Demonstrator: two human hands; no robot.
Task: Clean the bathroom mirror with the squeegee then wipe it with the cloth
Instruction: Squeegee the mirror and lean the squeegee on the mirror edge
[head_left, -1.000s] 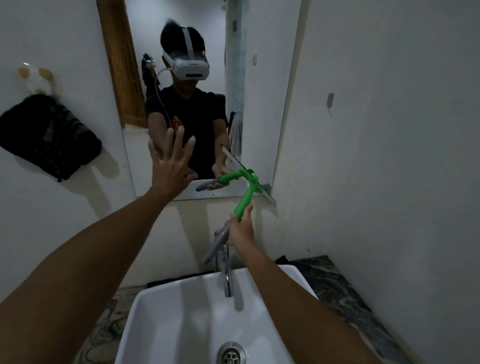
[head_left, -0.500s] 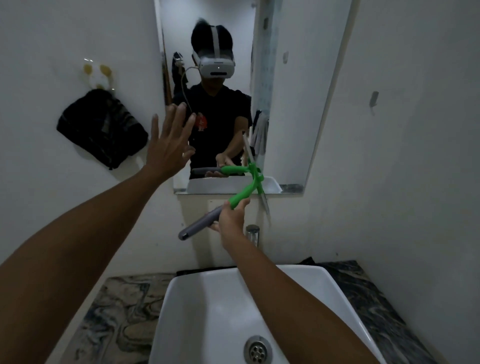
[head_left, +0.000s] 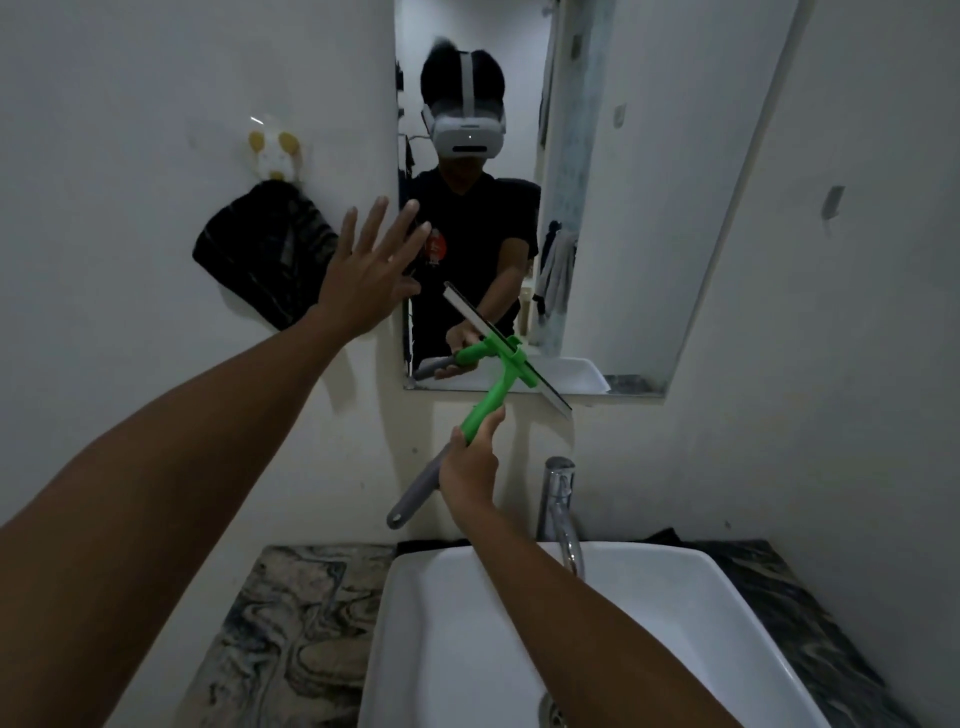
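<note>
Head view shows right hand (head_left: 470, 470) grasping the squeegee (head_left: 496, 382) handle, blade at the mirror (head_left: 649, 208) bottom edge; left hand (head_left: 366, 275) is spread flat, holding nothing, beside the cloth (head_left: 265, 260).

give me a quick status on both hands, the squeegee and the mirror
Right hand gripping squeegee, blade at mirror bottom edge. Left hand open, empty, at mirror's left edge. Dark cloth hangs on wall. Tap below blade.

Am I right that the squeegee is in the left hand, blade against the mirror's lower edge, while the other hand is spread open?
Not quite. The head view shows the right hand gripping the squeegee at the mirror's lower edge; the left hand is spread open.
</note>
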